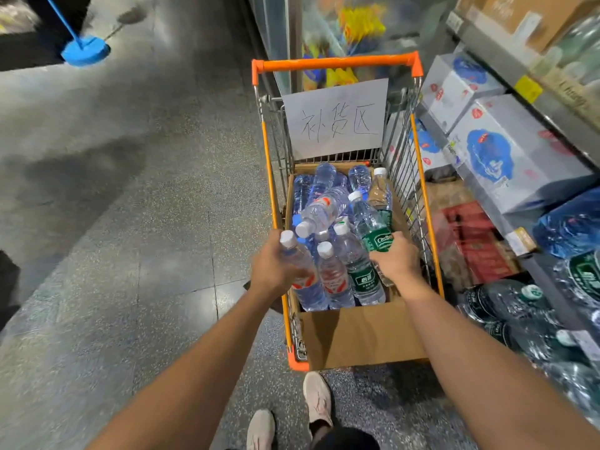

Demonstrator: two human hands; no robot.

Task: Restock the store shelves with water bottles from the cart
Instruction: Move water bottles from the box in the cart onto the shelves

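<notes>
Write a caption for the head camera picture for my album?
Both hands grab water bottles in the cart: left hand a red-labelled bottle, right hand a green-labelled bottle.

shop aisle | shopping cart (337, 64) of bottles – stocked shelves (506, 64) – boxed goods (506, 154)

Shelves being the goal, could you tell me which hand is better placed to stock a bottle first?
Probably the right hand: it grips a green-label bottle and is nearer the shelves on the right.

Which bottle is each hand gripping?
Left hand grips the red-labelled bottle at the box's near-left corner; right hand grips the green Cestbon-labelled bottle.
</notes>
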